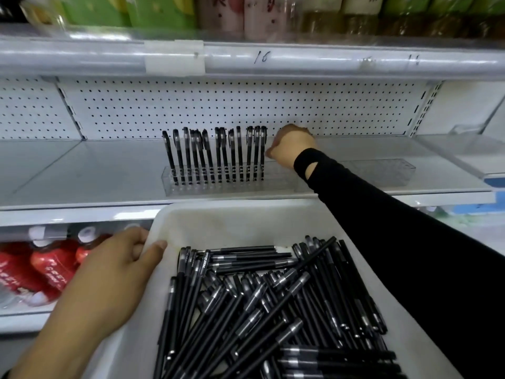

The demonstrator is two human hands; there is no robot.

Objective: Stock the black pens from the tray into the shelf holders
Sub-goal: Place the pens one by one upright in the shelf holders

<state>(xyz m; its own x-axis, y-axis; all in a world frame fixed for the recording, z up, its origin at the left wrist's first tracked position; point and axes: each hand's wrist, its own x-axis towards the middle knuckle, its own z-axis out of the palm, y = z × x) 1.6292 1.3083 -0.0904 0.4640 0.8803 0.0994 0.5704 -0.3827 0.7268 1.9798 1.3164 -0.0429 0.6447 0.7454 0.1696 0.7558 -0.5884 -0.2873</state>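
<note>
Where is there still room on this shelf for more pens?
Crowded: the left part of the first holder, packed with standing pens. Free: its right end beside the right hand, the whole second holder further right, and bare shelf left of the pens. The tray is bare only along its far wall.

Your left hand (pixel 120 272), at 8 o'clock, grips the tray (pixel 232 222) rim, thumb hooked over it. Your black-sleeved right arm stretches toward 1 o'clock, right hand (pixel 292 147) curled, knuckles up, grasp hidden
</note>
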